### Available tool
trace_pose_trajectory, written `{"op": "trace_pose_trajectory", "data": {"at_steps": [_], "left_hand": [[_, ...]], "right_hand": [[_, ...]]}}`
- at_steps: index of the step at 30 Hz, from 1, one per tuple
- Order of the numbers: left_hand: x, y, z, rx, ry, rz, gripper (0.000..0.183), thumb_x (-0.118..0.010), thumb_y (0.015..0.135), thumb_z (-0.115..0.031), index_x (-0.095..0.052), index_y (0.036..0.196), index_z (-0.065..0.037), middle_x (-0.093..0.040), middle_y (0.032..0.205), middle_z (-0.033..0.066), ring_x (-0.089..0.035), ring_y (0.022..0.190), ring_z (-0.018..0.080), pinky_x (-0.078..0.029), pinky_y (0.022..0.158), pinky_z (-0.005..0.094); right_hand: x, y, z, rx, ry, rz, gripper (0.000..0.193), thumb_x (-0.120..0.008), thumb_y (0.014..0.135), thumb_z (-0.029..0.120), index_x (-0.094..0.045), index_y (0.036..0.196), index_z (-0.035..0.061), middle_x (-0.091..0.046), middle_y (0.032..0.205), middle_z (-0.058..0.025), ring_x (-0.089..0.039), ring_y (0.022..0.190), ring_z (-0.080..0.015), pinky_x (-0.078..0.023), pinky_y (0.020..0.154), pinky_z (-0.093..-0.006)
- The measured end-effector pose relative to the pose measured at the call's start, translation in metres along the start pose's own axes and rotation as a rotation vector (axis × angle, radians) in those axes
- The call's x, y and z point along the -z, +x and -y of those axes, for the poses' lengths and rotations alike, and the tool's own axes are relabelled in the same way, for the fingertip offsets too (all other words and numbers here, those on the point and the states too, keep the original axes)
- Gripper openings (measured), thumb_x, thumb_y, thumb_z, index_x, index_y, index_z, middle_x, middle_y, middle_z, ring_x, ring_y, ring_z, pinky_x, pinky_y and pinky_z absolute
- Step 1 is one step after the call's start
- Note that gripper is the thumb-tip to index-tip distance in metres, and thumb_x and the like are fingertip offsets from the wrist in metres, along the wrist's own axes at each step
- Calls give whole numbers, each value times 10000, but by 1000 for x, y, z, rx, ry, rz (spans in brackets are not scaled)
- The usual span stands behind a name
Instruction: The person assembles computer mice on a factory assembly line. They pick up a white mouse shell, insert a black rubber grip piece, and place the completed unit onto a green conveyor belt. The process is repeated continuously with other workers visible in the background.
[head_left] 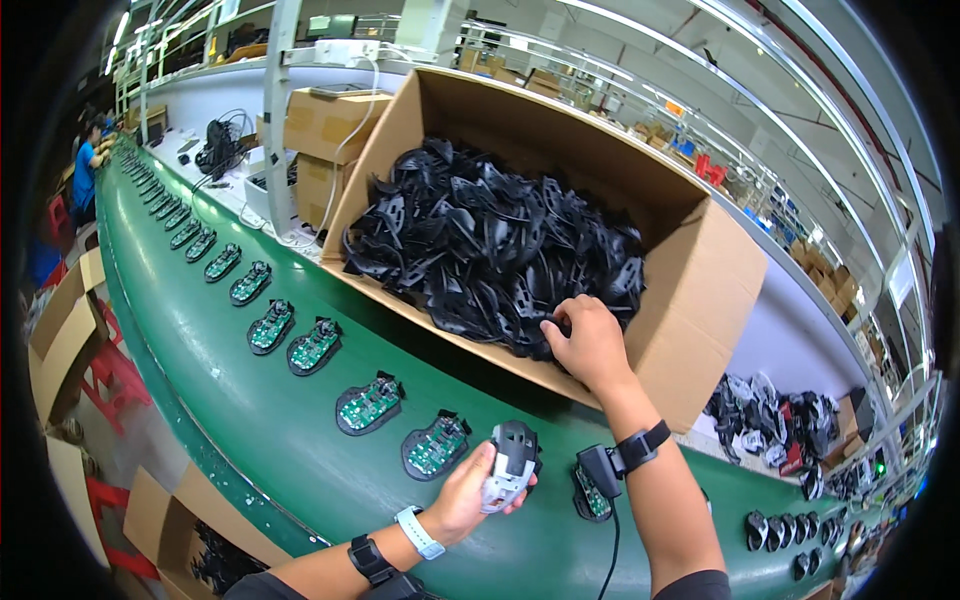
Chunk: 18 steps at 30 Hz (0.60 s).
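My left hand (465, 495) grips a grey-and-black computer mouse shell (514, 460) above the green belt, its thumb along one side. At the near right corner of a large cardboard box (705, 300), my right hand (588, 338) reaches over the wall into a heap of thin black plastic parts (490, 235). The fingers of that hand are curled down, and what lies between them is hidden. Just left of the held shell, a mouse base with a green circuit board (436, 446) lies on the belt. Another base (591, 495) sits partly under the black device on my right wrist.
The green conveyor belt (220, 340) carries a long row of mouse bases toward the far left, where a person in blue (86, 170) sits. Assembled mice (775, 530) stand at the right. Open cartons (65, 330) and red stools line the left side; a cable hangs from my right wrist.
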<state>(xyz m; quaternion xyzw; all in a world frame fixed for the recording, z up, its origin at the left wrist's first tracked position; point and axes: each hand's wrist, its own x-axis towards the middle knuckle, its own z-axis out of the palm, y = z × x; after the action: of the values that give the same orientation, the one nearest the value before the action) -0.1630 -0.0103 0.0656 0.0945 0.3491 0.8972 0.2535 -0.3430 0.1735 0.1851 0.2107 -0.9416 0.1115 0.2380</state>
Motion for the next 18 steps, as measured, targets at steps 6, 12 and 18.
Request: {"op": "trace_pose_trajectory", "data": {"at_steps": [6, 12, 18], "left_hand": [[-4, 5, 9, -94, -23, -91, 352, -407, 1124, -381, -340, 1364, -132, -615, 1214, 122, -657, 952, 200, -550, 809, 334], [-11, 5, 5, -115, -26, -116, 513, -516, 1065, -183, -233, 1492, -204, -591, 1246, 216, -686, 1038, 329, -581, 913, 508], [-4, -5, -12, -99, 20, -78, 820, -610, 988, -125, -101, 1620, -246, -621, 1117, 193, -707, 943, 318, -617, 835, 511]], "right_hand": [[-37, 27, 20, -152, -142, 45, 350, -769, 856, 363, -735, 921, 21, -729, 921, -196, -711, 929, -386, -575, 819, -478], [-52, 51, 24, -394, 34, -10, 253, -730, 864, 322, -774, 881, 74, -742, 884, -217, -724, 897, -416, -580, 807, -500], [28, 7, 31, -324, 45, -100, 201, -744, 844, 259, -787, 964, 104, -730, 826, -197, -716, 813, -409, -579, 766, -477]]}}
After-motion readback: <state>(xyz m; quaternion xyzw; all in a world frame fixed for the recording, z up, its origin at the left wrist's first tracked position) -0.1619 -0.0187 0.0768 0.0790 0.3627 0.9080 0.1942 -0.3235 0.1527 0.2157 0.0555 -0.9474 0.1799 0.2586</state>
